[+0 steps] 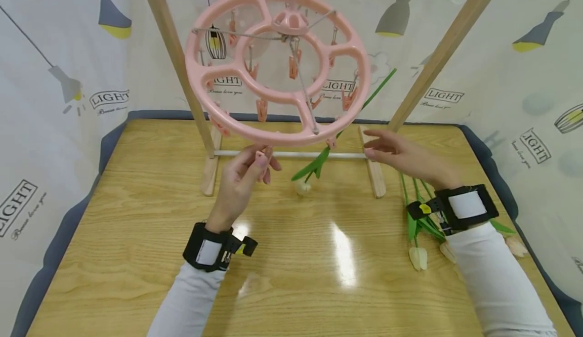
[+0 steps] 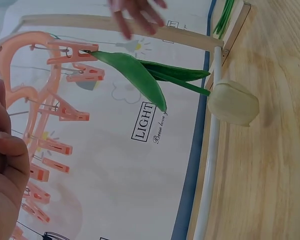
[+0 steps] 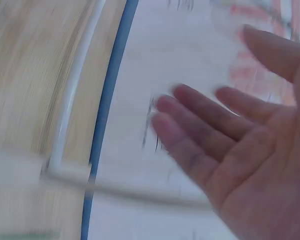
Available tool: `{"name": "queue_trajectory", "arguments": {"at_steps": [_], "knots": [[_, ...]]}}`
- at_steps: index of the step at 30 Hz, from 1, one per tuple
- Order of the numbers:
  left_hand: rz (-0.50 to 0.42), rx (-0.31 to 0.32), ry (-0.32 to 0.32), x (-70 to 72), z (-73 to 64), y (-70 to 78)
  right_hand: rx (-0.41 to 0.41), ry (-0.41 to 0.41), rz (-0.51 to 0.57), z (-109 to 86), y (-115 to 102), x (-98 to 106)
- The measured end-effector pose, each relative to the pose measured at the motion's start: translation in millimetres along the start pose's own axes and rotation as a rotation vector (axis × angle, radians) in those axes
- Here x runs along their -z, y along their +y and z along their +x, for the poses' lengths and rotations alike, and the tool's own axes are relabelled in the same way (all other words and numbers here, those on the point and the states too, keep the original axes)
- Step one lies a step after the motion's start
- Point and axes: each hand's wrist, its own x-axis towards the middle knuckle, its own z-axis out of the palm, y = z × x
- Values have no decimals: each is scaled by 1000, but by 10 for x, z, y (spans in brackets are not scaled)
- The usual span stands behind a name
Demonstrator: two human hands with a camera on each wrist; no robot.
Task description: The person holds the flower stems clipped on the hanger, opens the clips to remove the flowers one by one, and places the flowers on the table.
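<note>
A round pink drying hanger [image 1: 273,137] with several dangling clothespins [image 2: 72,116] hangs over the table. My left hand [image 1: 241,175] is under its near rim, thumb and fingers pinching a pink clothespin [image 1: 260,155]; the fingers hide most of it. One white tulip [image 2: 233,103] hangs head down beside that hand, its green stem and leaves gripped by another clothespin [image 1: 331,142] on the rim. My right hand [image 1: 396,154] holds nothing, fingers loosely extended near the right post of the stand. In the right wrist view its palm [image 3: 260,155] shows, blurred.
Several more tulips [image 1: 418,258] lie on the table at the right, partly under my right forearm. The wooden stand has a post [image 1: 175,48] on each side, flat feet [image 1: 375,180] and a white crossbar [image 1: 291,155]. A patterned cloth [image 1: 410,58] surrounds the wooden table [image 1: 291,276].
</note>
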Motion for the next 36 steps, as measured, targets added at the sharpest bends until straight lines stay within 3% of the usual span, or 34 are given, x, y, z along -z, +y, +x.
{"name": "queue_trajectory", "arguments": {"at_steps": [8, 15, 19, 27, 33, 36], "knots": [[34, -1, 14, -4, -3, -23, 201, 10, 350, 178, -375, -297], [39, 16, 14, -17, 3, -31, 274, 45, 547, 239, -442, -489], [41, 42, 12, -30, 9, -20, 285, 37, 561, 214, -463, -518], [71, 106, -12, -40, -1, -34, 272, 50, 478, 157, -511, -593], [5, 188, -23, -48, -21, -65, 287, 83, 492, 129, -584, -672], [-12, 196, -20, -44, -25, -92, 312, 72, 504, 128, -617, -698]]}}
